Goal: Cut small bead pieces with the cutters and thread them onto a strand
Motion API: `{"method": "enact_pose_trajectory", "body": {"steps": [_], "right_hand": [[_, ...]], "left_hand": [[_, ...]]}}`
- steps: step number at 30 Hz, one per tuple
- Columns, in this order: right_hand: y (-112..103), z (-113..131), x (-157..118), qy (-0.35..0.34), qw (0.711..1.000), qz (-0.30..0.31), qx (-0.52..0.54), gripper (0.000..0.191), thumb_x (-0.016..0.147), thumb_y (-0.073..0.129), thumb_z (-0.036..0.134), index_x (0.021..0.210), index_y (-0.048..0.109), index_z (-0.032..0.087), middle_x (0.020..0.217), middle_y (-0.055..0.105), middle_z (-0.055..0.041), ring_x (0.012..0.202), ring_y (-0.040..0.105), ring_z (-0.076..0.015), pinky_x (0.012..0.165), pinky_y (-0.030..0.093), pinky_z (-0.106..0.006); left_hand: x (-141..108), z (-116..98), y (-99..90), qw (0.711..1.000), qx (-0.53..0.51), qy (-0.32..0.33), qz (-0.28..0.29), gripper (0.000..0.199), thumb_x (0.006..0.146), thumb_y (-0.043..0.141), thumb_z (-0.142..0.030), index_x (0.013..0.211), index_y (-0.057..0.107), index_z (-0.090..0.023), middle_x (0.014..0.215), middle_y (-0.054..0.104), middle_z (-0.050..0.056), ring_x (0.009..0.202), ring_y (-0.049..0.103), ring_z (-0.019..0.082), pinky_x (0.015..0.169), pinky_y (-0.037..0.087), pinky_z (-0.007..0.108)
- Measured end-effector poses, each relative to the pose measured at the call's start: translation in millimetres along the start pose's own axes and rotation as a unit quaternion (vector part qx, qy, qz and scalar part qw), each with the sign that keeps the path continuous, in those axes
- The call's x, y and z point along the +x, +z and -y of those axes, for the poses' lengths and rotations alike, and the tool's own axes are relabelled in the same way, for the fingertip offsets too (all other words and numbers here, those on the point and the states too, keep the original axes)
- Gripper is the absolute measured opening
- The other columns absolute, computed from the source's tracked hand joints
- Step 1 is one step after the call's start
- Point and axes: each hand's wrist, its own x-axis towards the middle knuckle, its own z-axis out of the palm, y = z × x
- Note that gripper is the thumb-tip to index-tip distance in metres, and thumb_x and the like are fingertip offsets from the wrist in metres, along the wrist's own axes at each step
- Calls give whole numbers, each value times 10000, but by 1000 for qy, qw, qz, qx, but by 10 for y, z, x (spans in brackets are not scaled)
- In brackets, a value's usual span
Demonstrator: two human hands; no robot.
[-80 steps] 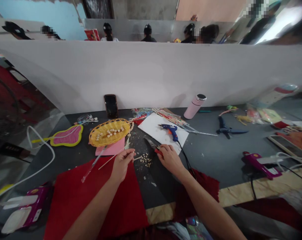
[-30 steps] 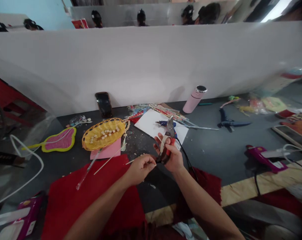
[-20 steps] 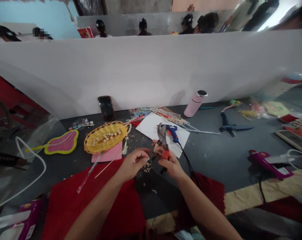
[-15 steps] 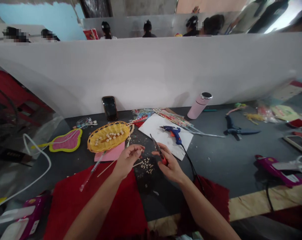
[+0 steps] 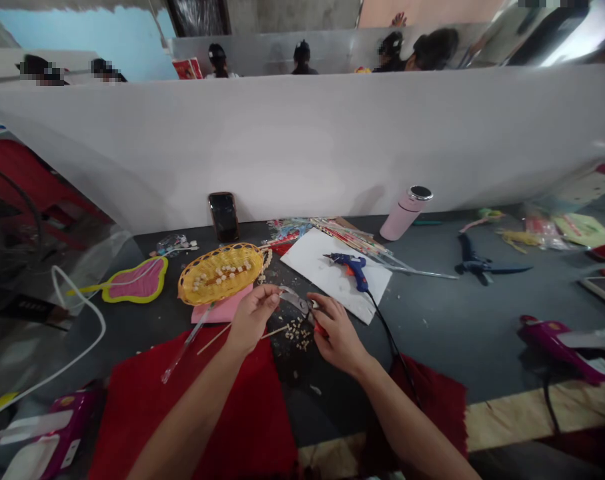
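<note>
While your right hand (image 5: 339, 333) grips the red-handled pruning shears (image 5: 297, 302), their blades point across to your left hand (image 5: 249, 320). Your left thumb and fingers come close together right by the blade tips; whether they pinch something small, you cannot tell from this view. Just below the gap between your hands, a heap of short cut pieces (image 5: 298, 335) lies on the dark desk (image 5: 442, 313), with a thin stick (image 5: 273, 332) beside it, near your left wrist. Beyond your left hand sits a yellow woven basket (image 5: 217, 260) holding small pale pieces. Beyond your right hand, a blue glue gun (image 5: 349, 265) rests on a white board (image 5: 312, 257). Under your left forearm you have a red cloth (image 5: 252, 413) spread out.
</note>
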Motion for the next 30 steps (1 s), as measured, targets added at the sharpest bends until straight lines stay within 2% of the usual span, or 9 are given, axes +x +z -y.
{"method": "enact_pose_trajectory", "body": {"steps": [5, 15, 21, 26, 28, 30], "right_hand": [[6, 18, -4, -1, 1000, 4, -9, 283, 720, 478, 81, 967, 568, 184, 1301, 457, -125, 1159, 433, -269, 934, 392, -463], [-3, 52, -6, 2, 1000, 12, -28, 266, 754, 475, 90, 983, 569, 187, 1311, 454, -118, 1147, 441, -275, 915, 401, -462], [-7, 49, -2, 0, 999, 17, -32, 262, 753, 480, 94, 977, 569, 197, 1287, 476, -115, 1120, 461, -273, 897, 417, -463], [11, 15, -5, 3, 999, 25, -23, 214, 722, 500, 81, 893, 548, 201, 1255, 509, -108, 1087, 486, -266, 897, 421, -455], [24, 2, -11, 5, 1000, 16, -7, 280, 698, 509, 72, 946, 532, 199, 1250, 516, -113, 1077, 499, -263, 895, 425, -450], [44, -3, -17, 9, 1000, 5, 7, 463, 674, 513, 68, 1122, 478, 183, 1256, 512, -127, 1079, 503, -265, 897, 430, -447]], "left_hand": [[14, 27, -6, 999, 36, -6, 5, 177, 804, 584, -327, 856, 620, -163, 757, 588, 1, 706, 505, 132, 668, 397, 225], [34, 33, 0, 995, 89, 46, 2, 153, 820, 546, -304, 833, 618, -170, 872, 615, 43, 844, 559, 174, 780, 427, 269], [35, -8, -17, 986, 139, 87, 5, 121, 830, 529, -263, 836, 619, -181, 883, 614, 44, 848, 561, 173, 783, 432, 278], [40, -18, -45, 979, 176, 97, -7, 109, 832, 527, -248, 841, 616, -186, 852, 618, 37, 807, 558, 164, 752, 431, 267], [41, -17, -53, 976, 191, 101, -11, 105, 832, 525, -243, 837, 615, -188, 840, 619, 33, 795, 557, 164, 744, 428, 267], [41, -12, -54, 973, 204, 110, -13, 105, 832, 522, -239, 832, 614, -188, 848, 622, 34, 809, 560, 168, 755, 425, 274]]}}
